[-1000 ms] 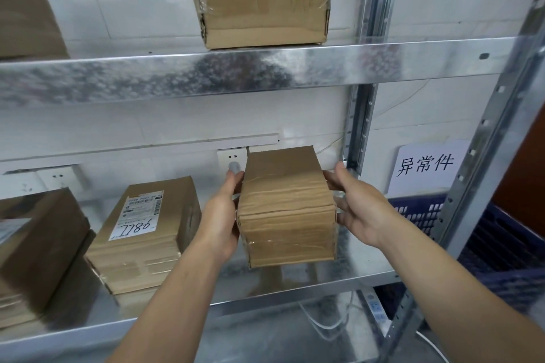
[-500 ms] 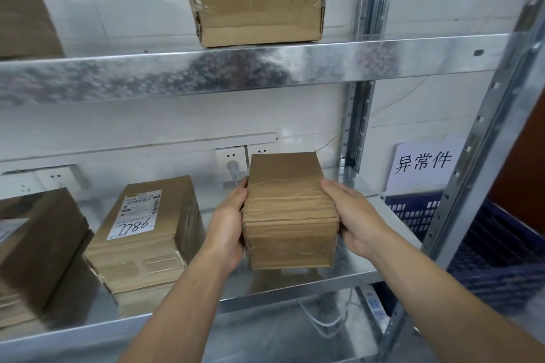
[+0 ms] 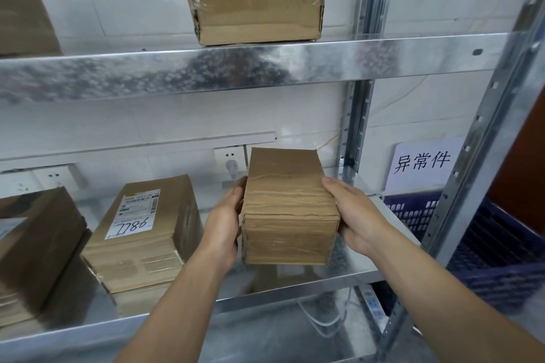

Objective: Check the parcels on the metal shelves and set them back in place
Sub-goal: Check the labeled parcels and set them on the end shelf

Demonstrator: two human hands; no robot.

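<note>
Being held over the right front edge of the shelf (image 3: 349, 272), the parcel (image 3: 289, 209) is clasped on its two sides by the left hand (image 3: 224, 224) and the right hand (image 3: 355, 215), thumbs on top. It is judged stiff, light and tape-slick; side grips are advised.

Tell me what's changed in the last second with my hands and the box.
Both hands slid back along the box's sides toward the person. The left hand and right hand now grip the box nearer its front, thumbs at the top edges. The box has barely shifted, and the labelled parcel stayed put.
</note>
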